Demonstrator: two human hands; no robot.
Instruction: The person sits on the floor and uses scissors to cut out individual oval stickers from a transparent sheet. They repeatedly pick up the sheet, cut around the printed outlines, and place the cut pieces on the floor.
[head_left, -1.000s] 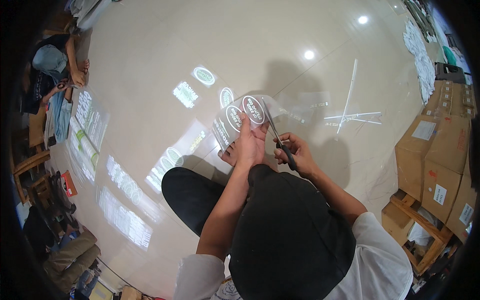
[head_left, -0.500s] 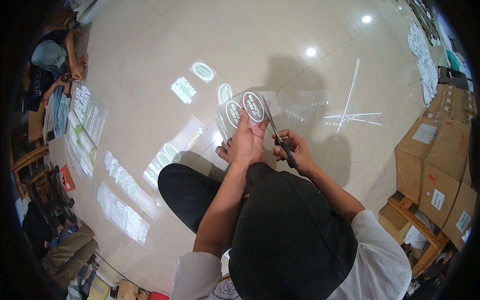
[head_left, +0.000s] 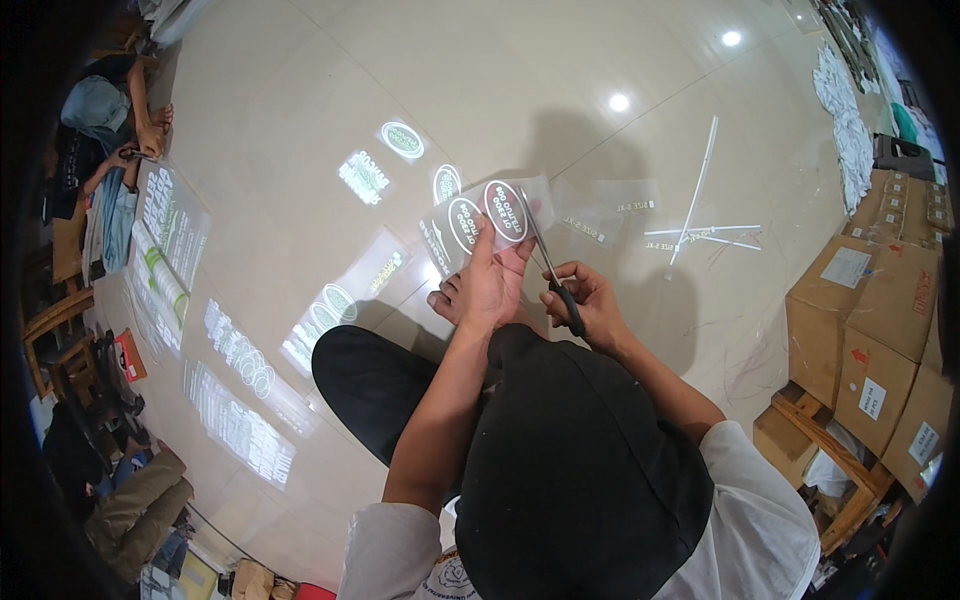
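Sheet (head_left: 480, 220) of clear film, dark oval labels, left hand (head_left: 490, 285) grip pinching it, right hand (head_left: 590, 305) closed around scissors (head_left: 548, 265)

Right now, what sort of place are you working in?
Probably a print or packing workshop: printed transfer sheets spread over a glossy tiled floor, and stacked cardboard boxes on the right.

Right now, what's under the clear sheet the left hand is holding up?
Through the clear sheet shows glossy floor, and another oval sticker lying there. The left hand and scissors cover its lower edge.
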